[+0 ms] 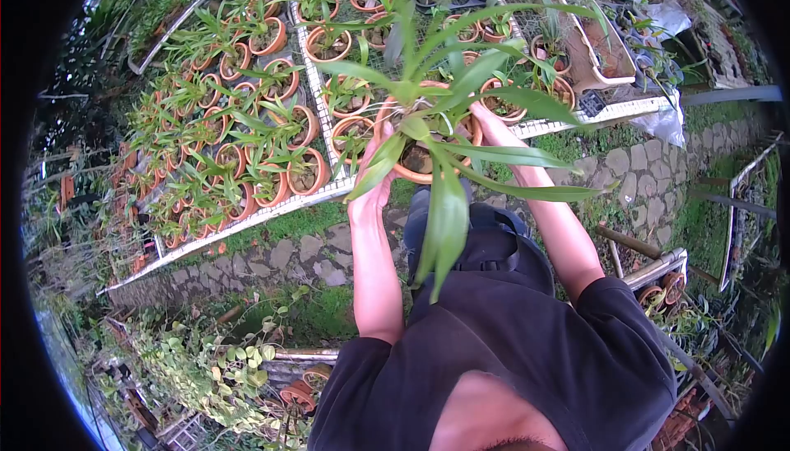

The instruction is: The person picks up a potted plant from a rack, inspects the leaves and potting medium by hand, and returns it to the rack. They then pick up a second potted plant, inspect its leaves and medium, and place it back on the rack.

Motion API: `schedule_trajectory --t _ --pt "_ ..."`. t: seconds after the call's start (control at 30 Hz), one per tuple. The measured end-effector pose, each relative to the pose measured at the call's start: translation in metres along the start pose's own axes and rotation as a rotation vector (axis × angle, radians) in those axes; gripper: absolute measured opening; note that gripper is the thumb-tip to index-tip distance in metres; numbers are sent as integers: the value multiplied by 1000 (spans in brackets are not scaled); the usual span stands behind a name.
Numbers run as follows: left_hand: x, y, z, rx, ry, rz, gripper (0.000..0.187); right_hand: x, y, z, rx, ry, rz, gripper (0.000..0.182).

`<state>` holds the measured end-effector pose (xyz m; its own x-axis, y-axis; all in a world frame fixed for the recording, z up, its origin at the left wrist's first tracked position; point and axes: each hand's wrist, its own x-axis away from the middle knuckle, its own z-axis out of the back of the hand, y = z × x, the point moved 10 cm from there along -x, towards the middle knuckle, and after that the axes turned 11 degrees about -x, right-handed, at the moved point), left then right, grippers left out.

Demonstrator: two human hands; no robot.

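Held up in front of my body is a potted plant [415, 127] with long strap-like green leaves that spread out over my arms. Its terracotta pot [414, 177] shows mostly as an orange rim among the leaves. My left hand [376, 173] grips the pot's left side, partly covered by a drooping leaf. On the opposite side my right hand [491, 127] is closed against the pot, its fingers largely hidden by leaves. Both forearms reach forward, and the pot hangs over the near edge of the mesh bench.
A white-edged mesh bench [317, 113] carries many similar terracotta pots [306, 173] in rows. At the back right lies a long rectangular planter [605, 81], with plastic sheeting [662, 126] beside it. A stone path [650, 167] runs along the bench, and a wooden frame [658, 268] stands to my right.
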<state>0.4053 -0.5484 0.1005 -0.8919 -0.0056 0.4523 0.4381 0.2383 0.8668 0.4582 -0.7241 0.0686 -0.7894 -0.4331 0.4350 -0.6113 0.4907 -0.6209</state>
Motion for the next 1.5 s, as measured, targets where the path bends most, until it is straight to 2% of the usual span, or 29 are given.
schedule_trajectory --t 0.07,0.13,0.23,0.27,0.3,0.33,0.43,0.47,0.57,0.83,0.9,0.97,1.03,1.27,1.37,1.43,1.5 --pt "4 -8 -1 58 13 -37 53 10 -26 -15 406 -157 308 49" --pt "1 -21 4 98 22 -36 56 16 -30 0 483 71 305 45" --pt "-1 -24 12 32 75 -63 61 43 -53 4 558 280 696 27" --pt "-7 -42 27 -21 121 -42 66 50 -53 -8 607 207 753 23" --pt "-5 -31 25 -69 137 -87 66 58 -53 -19 654 133 807 20" --pt "2 -14 18 -118 154 -130 67 69 -60 -53 863 -18 842 12" --pt "14 12 7 -243 197 -185 65 63 -49 -63 1035 -119 662 9" --pt "11 12 10 -274 187 -208 64 70 -60 -77 1191 -116 806 8" --pt "9 16 11 -295 182 -262 59 62 -52 -81 1192 -229 749 8" --pt "12 11 14 -398 207 -263 57 60 -48 -93 1438 -148 669 18" --pt "12 5 18 -350 201 -184 58 57 -41 -91 1474 -156 675 18" --pt "17 7 12 -205 181 -184 61 56 -37 -89 1505 -143 679 18" --pt "18 14 8 -231 148 -213 62 56 -35 -89 1537 -115 682 16" --pt "19 9 18 -249 217 -195 61 59 -33 -100 1319 -193 700 16" --pt "15 0 25 -221 221 -205 61 73 -46 -120 1214 -270 1037 17" --pt "23 5 20 -188 247 -161 60 70 -35 -113 1408 -219 1062 16" --pt "23 5 19 -145 201 -168 61 63 -36 -99 1331 -188 876 15"
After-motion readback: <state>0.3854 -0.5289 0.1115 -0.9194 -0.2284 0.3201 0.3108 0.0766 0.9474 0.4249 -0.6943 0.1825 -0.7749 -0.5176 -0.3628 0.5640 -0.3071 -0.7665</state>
